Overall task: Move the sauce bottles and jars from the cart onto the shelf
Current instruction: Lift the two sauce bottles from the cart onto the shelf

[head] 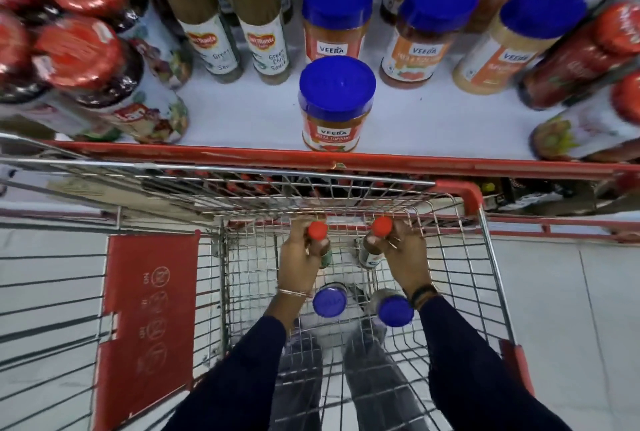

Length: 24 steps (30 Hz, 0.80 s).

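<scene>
Fingers (408, 240) wrap each red-capped bottle (318, 233) (inside cart (485, 257)).

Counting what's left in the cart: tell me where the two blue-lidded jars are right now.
In the head view, both blue-lidded jars lie on the cart floor, between the person's wrists, just behind the red-capped bottles gripped by the left hand and right hand.

The cart (346, 195) is bright, shiny metal wire, with glossy red plastic corner guards (464, 193); its fold-down flap (149, 319) is matt red plastic; the jar lids (337, 84) above the cart are smooth blue plastic; the shelf (242, 112) is smooth white, edged in scuffed red paint; the sleeves (478, 371) are dark matt cloth.
</scene>
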Each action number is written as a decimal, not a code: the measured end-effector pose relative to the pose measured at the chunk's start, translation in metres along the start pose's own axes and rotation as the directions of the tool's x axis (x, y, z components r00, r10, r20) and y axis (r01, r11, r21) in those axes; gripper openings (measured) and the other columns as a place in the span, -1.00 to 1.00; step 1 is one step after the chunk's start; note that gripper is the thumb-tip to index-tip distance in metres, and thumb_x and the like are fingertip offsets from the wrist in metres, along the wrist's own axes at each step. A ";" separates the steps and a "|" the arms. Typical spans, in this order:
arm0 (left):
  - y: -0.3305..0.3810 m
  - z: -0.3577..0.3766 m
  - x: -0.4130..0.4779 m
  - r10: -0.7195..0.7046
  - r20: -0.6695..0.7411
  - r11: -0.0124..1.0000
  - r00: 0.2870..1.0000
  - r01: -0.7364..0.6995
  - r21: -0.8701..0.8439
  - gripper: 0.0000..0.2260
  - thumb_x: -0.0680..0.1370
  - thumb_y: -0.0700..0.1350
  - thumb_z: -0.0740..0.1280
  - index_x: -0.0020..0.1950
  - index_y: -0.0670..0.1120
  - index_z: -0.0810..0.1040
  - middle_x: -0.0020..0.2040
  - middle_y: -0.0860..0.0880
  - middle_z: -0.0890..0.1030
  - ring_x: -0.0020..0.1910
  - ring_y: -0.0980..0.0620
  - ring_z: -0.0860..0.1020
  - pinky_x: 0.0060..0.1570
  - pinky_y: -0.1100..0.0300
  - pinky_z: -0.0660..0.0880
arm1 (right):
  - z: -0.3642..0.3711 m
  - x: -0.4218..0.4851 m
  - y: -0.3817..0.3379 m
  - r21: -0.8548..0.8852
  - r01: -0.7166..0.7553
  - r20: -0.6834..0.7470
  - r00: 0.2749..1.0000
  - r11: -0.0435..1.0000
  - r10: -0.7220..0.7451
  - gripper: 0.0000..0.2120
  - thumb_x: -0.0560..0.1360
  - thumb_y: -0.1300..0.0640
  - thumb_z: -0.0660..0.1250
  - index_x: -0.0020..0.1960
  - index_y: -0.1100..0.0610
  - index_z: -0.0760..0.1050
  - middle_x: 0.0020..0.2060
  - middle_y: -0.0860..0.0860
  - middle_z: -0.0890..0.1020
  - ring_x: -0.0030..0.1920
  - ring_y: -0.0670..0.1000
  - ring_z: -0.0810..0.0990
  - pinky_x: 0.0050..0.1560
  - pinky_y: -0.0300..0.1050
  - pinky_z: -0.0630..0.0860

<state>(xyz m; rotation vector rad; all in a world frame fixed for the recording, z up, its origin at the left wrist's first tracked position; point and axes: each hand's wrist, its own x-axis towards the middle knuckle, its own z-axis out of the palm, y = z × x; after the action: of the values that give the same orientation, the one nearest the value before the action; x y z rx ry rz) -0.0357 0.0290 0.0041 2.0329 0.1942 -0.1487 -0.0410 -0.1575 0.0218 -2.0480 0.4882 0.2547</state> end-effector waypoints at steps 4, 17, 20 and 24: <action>0.027 -0.038 -0.024 0.050 -0.072 0.994 0.996 -0.056 -0.091 -0.75 0.44 -0.34 0.38 0.07 -0.18 0.45 -0.16 0.11 0.58 -0.20 0.40 0.55 -0.28 0.58 0.41 | -0.009 -0.033 -0.041 0.074 0.105 0.019 0.994 0.992 -0.107 -0.78 0.39 0.10 0.45 0.01 0.07 0.54 -0.14 -0.12 0.64 -0.07 -0.07 0.62 0.00 -0.19 0.49; 0.153 -0.187 -0.069 0.329 -0.314 0.898 0.891 -0.398 -0.186 -0.66 0.41 -0.11 0.41 0.09 0.20 0.44 -0.04 0.17 0.64 -0.04 0.18 0.61 -0.07 0.29 0.54 | -0.051 -0.113 -0.222 0.355 0.421 -0.001 0.893 0.835 -0.450 -0.67 0.31 0.21 0.51 0.04 0.00 0.56 -0.06 -0.13 0.68 -0.02 -0.22 0.62 -0.02 -0.47 0.47; 0.183 -0.214 -0.061 0.358 -0.372 0.863 0.856 -0.456 -0.218 -0.67 0.42 -0.16 0.39 0.11 0.12 0.45 -0.02 0.20 0.64 -0.03 0.19 0.61 -0.08 0.40 0.50 | -0.057 -0.115 -0.260 0.373 0.495 -0.030 0.852 0.785 -0.523 -0.67 0.33 0.22 0.49 0.02 -0.05 0.55 -0.08 -0.13 0.68 -0.04 -0.18 0.63 0.01 -0.39 0.51; 0.219 -0.238 -0.039 0.435 -0.414 0.834 0.800 -0.531 -0.150 -0.65 0.43 -0.27 0.39 0.11 0.04 0.43 -0.03 0.18 0.60 -0.03 0.23 0.59 -0.04 0.41 0.49 | -0.058 -0.103 -0.298 0.339 0.587 -0.090 0.798 0.735 -0.596 -0.72 0.37 0.21 0.46 -0.02 -0.10 0.52 -0.11 -0.13 0.66 -0.04 -0.16 0.61 -0.02 -0.37 0.51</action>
<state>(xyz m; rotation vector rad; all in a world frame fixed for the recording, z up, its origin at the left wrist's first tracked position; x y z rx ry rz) -0.0251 0.1405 0.3099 1.7646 -0.0873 0.5616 -0.0034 -0.0511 0.3221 -1.7343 -0.1551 -0.1888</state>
